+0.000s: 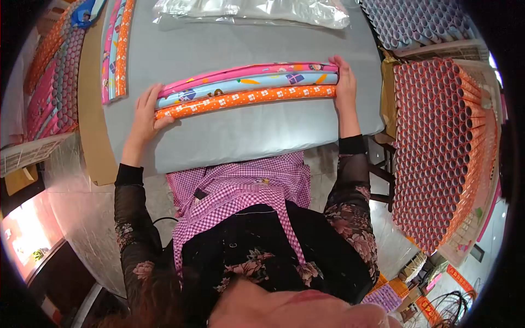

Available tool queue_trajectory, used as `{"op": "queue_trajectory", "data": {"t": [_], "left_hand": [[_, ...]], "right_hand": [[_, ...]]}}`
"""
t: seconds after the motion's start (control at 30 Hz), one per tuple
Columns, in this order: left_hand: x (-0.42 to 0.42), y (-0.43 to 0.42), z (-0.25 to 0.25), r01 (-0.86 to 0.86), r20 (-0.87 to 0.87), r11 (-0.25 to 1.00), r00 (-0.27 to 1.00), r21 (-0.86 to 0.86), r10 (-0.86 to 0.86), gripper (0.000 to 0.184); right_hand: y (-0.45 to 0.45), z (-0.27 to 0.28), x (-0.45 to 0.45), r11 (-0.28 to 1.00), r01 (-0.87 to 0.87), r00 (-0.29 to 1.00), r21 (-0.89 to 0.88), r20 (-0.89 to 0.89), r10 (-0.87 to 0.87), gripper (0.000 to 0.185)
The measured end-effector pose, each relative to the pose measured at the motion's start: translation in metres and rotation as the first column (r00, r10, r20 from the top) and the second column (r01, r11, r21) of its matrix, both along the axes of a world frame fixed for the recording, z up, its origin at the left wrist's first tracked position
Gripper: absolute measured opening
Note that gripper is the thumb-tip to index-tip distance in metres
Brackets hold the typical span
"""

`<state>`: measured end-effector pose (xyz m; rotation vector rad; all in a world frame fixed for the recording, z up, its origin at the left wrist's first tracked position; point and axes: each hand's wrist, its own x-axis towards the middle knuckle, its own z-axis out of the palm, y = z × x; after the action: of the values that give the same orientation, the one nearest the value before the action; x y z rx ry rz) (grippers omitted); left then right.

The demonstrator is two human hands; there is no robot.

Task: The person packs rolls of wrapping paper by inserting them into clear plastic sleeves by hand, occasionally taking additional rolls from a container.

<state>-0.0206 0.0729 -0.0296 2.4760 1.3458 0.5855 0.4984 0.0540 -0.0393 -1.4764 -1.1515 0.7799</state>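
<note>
Three long patterned paper rolls lie side by side across the grey-covered table (229, 136): a pink roll (262, 70) at the back, a light blue roll (257, 82) in the middle and an orange roll with white squares (246, 98) nearest me. My left hand (147, 112) grips their left ends, thumb at the front and fingers behind. Around the right ends curls my right hand (344, 85), its fingers at the back edge and its palm against the tips. The undersides of the rolls are hidden.
Clear plastic bags (257, 12) lie at the table's far side. More rolls (116, 54) lie at the left edge, beside a cardboard strip (90, 109). Crates of stacked orange rolls (432, 153) and blue rolls (415, 22) flank the right side; other stacked rolls (60, 82) stand left.
</note>
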Motion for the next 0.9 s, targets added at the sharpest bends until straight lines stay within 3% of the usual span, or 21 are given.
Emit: {"op": "queue_trajectory", "data": {"t": [0.13,0.47,0.57,0.7,0.73,0.8,0.83,0.9], "left_hand": [[-0.001,0.002,0.003,0.026,-0.016,1.0,1.0,0.005,-0.026,0.086],[-0.001,0.003,-0.003,0.014,0.057,1.0,0.998,-0.026,-0.013,0.079],[-0.003,0.005,-0.003,0.012,0.06,0.999,0.998,-0.045,-0.009,0.076],[-0.001,0.006,-0.001,0.002,0.075,0.997,0.997,-0.08,0.004,0.073],[-0.001,0.005,0.0,0.024,0.079,0.996,0.997,-0.088,-0.017,0.072],[0.001,0.0,0.005,-0.009,0.038,0.999,0.999,-0.045,0.01,0.073],[0.001,-0.001,0.007,0.003,0.008,1.0,1.0,-0.005,-0.003,0.074],[0.001,0.0,0.008,0.003,0.026,1.0,1.0,-0.016,-0.002,0.073]], "right_hand": [[0.004,-0.008,-0.001,0.994,0.109,0.992,0.027,-0.071,-0.107,0.046],[0.005,-0.01,0.001,0.995,0.096,0.995,-0.005,-0.011,-0.096,0.038],[0.006,-0.009,-0.002,0.995,0.097,0.992,-0.002,0.086,-0.097,0.036],[0.012,-0.005,0.002,0.994,0.067,0.921,-0.086,0.388,-0.029,0.031],[0.016,0.002,-0.008,0.997,0.026,0.927,-0.08,0.375,0.006,0.031],[0.028,0.022,-0.021,0.975,-0.13,0.759,0.182,0.65,-0.02,0.033],[0.035,0.034,-0.04,0.97,-0.153,0.765,0.188,0.644,-0.004,0.033],[0.039,0.051,-0.09,0.892,-0.377,0.675,0.248,0.734,0.081,0.042]]}}
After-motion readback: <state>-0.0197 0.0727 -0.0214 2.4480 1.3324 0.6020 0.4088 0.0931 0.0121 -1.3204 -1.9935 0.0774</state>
